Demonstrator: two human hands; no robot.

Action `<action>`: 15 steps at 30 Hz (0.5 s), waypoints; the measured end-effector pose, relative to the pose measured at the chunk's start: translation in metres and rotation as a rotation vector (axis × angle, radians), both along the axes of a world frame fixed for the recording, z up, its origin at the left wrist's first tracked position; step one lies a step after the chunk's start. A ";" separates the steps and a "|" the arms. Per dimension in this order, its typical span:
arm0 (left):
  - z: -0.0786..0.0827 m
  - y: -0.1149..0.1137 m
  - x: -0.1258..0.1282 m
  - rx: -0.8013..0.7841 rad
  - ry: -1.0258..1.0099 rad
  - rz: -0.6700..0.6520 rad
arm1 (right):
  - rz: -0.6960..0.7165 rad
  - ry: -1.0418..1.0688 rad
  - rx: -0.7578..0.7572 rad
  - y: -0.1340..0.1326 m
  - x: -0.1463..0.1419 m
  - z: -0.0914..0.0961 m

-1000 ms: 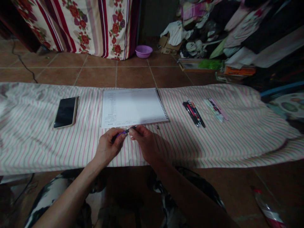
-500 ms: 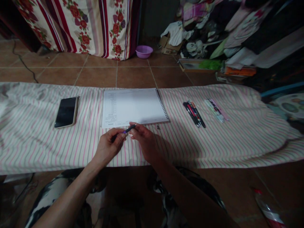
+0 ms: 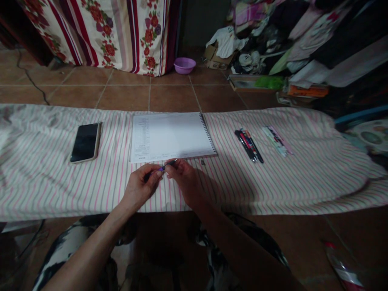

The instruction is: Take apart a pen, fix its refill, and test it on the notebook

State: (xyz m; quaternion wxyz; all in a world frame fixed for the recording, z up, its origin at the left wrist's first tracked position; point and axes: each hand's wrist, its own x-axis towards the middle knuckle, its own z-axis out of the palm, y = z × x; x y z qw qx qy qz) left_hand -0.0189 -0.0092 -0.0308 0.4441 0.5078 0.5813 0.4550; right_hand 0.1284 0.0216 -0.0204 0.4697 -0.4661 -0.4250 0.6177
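Between my two hands is a dark pen point(image 3: 169, 164) with a purple part, held over the near edge of the notebook. My left hand point(image 3: 142, 182) is closed round its left end. The fingers of my right hand point(image 3: 185, 180) pinch its right end, whose tip points up and to the right. Just beyond the hands a spiral notebook point(image 3: 176, 135) lies open at a mostly white page, with printed boxes along its left side and wire coils on the right. A tiny dark object point(image 3: 203, 161) rests on the cloth by the notebook's lower right corner.
A phone point(image 3: 85, 142) lies left of the notebook on the striped cloth point(image 3: 118, 133). To the right are a bunch of pens point(image 3: 249, 145) and a second group of pale pens point(image 3: 277, 140). A purple basin point(image 3: 184, 65) and a plastic bottle point(image 3: 344, 266) are on the floor.
My right hand's fingers have closed onto the front of the pen, where before they were more spread beside it. The other objects keep their places.
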 end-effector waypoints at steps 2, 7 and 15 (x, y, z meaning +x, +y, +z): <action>0.000 0.001 -0.001 0.001 -0.008 -0.002 | -0.003 0.056 -0.029 0.000 0.000 0.000; 0.002 0.002 -0.001 0.001 -0.010 -0.015 | 0.038 0.040 -0.006 0.001 0.002 -0.002; 0.002 0.000 -0.001 0.023 0.070 -0.021 | 0.028 -0.001 0.026 -0.001 0.003 -0.003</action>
